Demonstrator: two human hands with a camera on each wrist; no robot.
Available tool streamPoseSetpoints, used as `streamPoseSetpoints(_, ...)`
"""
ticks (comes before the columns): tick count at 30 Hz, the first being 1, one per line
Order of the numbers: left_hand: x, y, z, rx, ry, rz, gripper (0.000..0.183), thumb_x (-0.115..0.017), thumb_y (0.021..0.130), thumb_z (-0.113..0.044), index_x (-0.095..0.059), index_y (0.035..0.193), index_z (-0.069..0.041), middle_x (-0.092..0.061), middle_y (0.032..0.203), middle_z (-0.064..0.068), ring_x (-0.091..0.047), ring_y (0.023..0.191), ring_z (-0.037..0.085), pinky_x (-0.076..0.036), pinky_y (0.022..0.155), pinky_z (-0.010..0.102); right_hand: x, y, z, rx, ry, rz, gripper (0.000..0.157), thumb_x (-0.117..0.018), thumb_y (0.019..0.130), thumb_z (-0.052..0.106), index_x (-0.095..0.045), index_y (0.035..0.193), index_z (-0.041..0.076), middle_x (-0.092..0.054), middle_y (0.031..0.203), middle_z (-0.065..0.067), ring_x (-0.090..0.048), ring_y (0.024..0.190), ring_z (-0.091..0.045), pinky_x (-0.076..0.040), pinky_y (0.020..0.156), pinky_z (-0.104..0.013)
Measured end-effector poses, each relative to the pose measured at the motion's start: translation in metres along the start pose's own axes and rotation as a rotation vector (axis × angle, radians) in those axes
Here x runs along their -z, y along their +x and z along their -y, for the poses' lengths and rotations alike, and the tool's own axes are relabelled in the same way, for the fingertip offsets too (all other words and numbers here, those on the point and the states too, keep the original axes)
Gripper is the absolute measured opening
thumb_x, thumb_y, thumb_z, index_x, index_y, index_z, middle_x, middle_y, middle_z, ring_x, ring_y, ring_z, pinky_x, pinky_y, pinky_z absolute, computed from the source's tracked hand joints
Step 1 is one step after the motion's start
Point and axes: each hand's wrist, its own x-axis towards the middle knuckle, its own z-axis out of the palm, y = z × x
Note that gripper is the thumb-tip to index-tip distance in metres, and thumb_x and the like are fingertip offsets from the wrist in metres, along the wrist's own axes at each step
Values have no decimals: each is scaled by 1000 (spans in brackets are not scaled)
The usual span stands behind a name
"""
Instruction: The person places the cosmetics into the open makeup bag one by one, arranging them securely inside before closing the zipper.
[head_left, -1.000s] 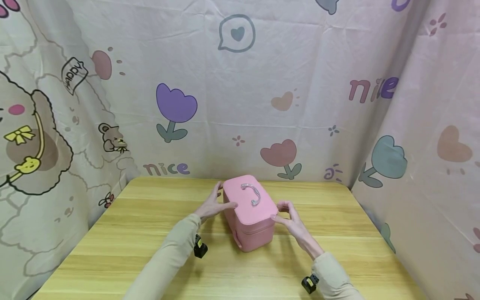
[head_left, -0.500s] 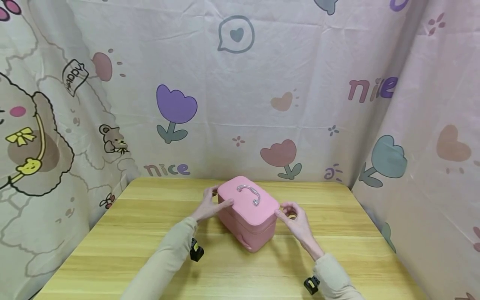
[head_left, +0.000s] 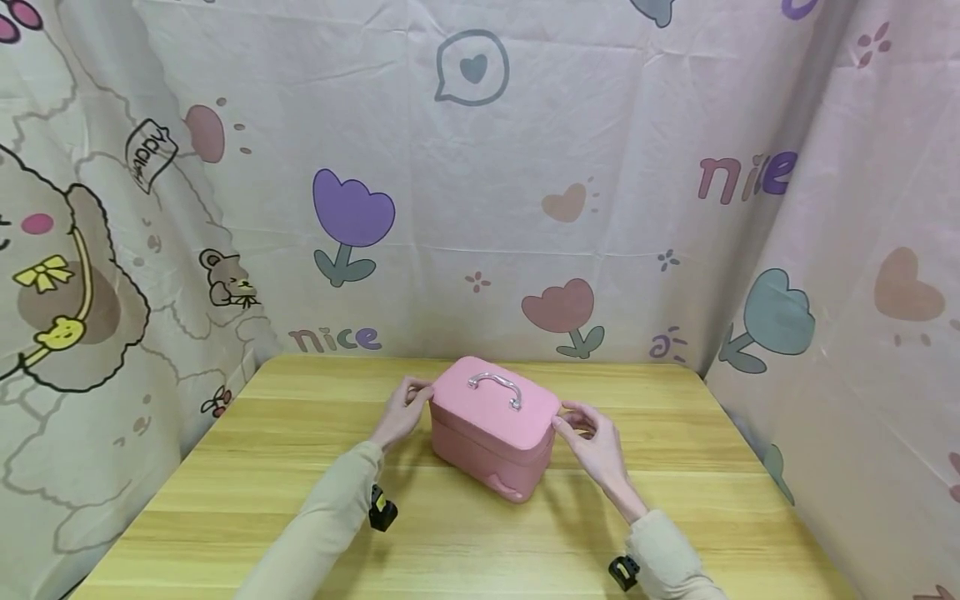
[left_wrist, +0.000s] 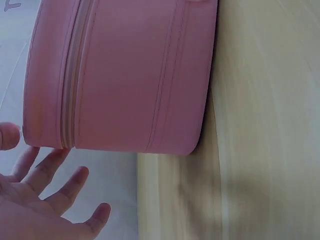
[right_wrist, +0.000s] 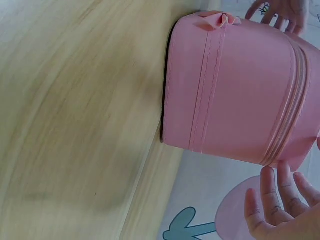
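Observation:
A pink vanity case (head_left: 495, 408) with a zip round its lid stands upright on the table. Its silver handle (head_left: 497, 385) arches over the lid. At the far left corner my left hand (head_left: 402, 412) holds the lid edge between thumb and fingertips. In the left wrist view, two fingertips (left_wrist: 59, 154) meet the case's end beside the zip, while the other fingers spread apart from it. My right hand (head_left: 597, 442) pinches the lid's right corner, thumb on top. The right wrist view shows fingertips (right_wrist: 284, 167) at the zip and a small pink tab (right_wrist: 220, 21) low on the case.
The wooden table (head_left: 247, 467) runs back to a printed curtain (head_left: 480, 167), which also hangs along both sides. A small black device (head_left: 382, 508) sits on the left wrist, another black device (head_left: 624, 572) on the right.
The case has turned counterclockwise: its far end swung left, its near end right. My left hand slid left and its thumb moved from the lid's side to the corner. My right hand shifted slightly right.

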Motion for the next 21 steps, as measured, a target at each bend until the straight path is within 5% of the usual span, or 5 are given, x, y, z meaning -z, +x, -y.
streamPoseSetpoints(11,10,-8,5,-41,33,60,38,-58,101,-17,-60,136,-2,-70,123,21,-65,116,31,-50,104,45,1,-1,0,-10,53,51,38,-73,92,18,-66,126,2,-70,125,-18,-64,96,-1,-51,80,-17)
streamPoseSetpoints(21,14,-24,2,-21,-9,78,43,-71,94,-21,-63,131,-2,-72,115,17,-67,110,26,-55,97,36,4,10,-6,-18,59,160,46,-60,99,14,-54,142,1,-58,144,-19,-62,117,-19,-48,95,-21)
